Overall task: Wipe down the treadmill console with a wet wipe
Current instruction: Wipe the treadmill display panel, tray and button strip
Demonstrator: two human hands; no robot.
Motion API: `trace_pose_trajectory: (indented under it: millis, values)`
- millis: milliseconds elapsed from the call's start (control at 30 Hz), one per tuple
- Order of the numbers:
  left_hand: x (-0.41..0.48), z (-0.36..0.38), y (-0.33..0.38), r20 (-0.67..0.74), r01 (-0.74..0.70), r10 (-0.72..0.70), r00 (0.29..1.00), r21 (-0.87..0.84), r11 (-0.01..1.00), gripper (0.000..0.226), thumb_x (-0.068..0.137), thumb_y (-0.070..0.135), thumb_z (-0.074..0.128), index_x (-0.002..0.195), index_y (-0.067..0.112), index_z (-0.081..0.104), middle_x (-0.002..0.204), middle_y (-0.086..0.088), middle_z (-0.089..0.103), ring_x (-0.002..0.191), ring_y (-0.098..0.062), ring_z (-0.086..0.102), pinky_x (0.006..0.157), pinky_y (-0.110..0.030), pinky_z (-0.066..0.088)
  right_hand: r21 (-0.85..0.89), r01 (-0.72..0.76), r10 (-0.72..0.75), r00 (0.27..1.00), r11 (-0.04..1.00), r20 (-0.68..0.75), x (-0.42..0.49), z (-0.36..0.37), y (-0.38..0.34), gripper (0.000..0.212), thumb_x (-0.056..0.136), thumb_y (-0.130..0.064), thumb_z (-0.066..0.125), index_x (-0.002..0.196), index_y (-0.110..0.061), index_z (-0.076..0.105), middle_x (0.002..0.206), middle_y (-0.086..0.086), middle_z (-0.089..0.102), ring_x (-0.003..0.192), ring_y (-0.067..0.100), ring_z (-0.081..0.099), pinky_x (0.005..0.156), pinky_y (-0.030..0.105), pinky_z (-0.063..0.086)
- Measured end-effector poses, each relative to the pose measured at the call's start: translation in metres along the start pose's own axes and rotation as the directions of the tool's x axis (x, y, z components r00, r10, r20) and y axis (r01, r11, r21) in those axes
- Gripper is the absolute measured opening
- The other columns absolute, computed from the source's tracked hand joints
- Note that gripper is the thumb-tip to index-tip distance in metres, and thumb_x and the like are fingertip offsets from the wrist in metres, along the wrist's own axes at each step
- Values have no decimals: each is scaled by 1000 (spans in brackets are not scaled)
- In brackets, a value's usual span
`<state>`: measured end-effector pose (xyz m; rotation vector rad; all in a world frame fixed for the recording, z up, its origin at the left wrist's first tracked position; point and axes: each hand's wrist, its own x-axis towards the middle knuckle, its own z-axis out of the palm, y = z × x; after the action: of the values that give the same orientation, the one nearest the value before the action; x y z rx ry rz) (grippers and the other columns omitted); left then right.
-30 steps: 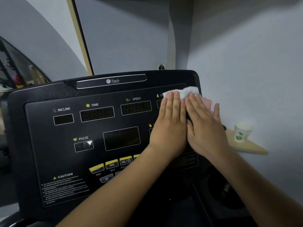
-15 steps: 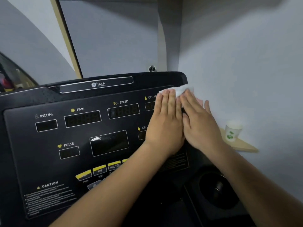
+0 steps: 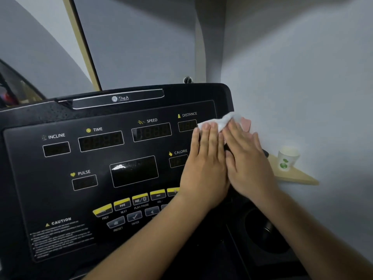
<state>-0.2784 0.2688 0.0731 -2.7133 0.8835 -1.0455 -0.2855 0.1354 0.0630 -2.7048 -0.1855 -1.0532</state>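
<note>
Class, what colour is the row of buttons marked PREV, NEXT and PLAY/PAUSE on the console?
Yellow, standing out against the black console; the head view shows it.

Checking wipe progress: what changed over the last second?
The left hand and right hand slid the wet wipe rightward across the console, uncovering the DISTANCE label and CALORIE label. Both stay flat, fingers on the wipe; paper cup unmoved on its shelf.

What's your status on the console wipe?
Left hand and right hand flat on wet wipe. Wipe at console upper right, by DISTANCE. Paper cup off right, clear.
</note>
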Motion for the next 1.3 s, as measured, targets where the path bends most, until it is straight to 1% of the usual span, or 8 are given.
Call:
trace_pose_trajectory:
  millis: [67,167,267,400,633,833,1133,1300]
  values:
    - [-19,6,3,-5,-17,17,1000,-58,998,67,101,39,18,151,-6,14,158,-30,10,148,-44,3,119,-59,3,23,-3,3,1000,1000,3,-24,6,-1,54,94,-23,32,147,-11,37,157,7,29,147,11,11,114,59,24]
    - [-47,9,1,29,-67,69,997,-51,996,69,101,46,28,150,-2,25,157,-25,19,149,-39,10,117,-61,6,-7,5,-5,998,1000,55,-56,13,-5,56,93,-24,31,148,-12,34,158,6,27,148,16,14,114,59,23]
    - [-29,2,-12,39,-57,55,998,41,998,74,100,53,26,151,-1,23,158,-25,17,149,-38,9,117,-62,1,-79,43,-38,997,996,64,-27,6,-4,57,93,-26,29,148,-11,35,158,7,28,148,18,17,115,59,19]
    - [2,-6,-29,6,6,-7,1000,65,998,66,103,44,15,153,0,14,160,-25,9,149,-38,1,116,-62,-7,-112,18,-13,999,994,41,16,0,-13,59,93,-29,25,149,-11,32,159,6,24,148,18,15,118,55,15]
    - [-74,9,-25,66,-55,53,996,35,998,72,100,50,29,150,-1,24,158,-24,18,149,-38,9,117,-61,4,-136,84,-69,992,987,105,-43,19,-40,57,93,-25,26,147,-8,34,158,10,26,148,22,16,113,64,18]
    - [-34,-17,-60,15,85,-87,996,73,994,65,102,47,20,152,6,25,160,-18,18,150,-30,11,116,-63,-2,-168,53,-38,995,984,87,7,7,-60,61,91,-28,22,149,-11,32,158,7,26,148,18,17,115,62,13]
    - [-98,-14,-80,15,73,-74,997,65,995,65,99,45,36,149,3,33,157,-19,27,149,-31,18,116,-65,9,-176,138,-108,979,975,170,-25,21,-107,62,90,-31,25,148,-10,28,157,11,26,147,24,18,114,63,16]
    - [-78,-29,-117,33,179,-185,982,134,975,66,97,41,24,151,3,27,159,-21,20,149,-32,14,115,-66,1,-166,158,-134,980,973,148,19,21,-138,63,90,-32,20,150,-10,26,159,9,21,149,22,12,116,63,10]
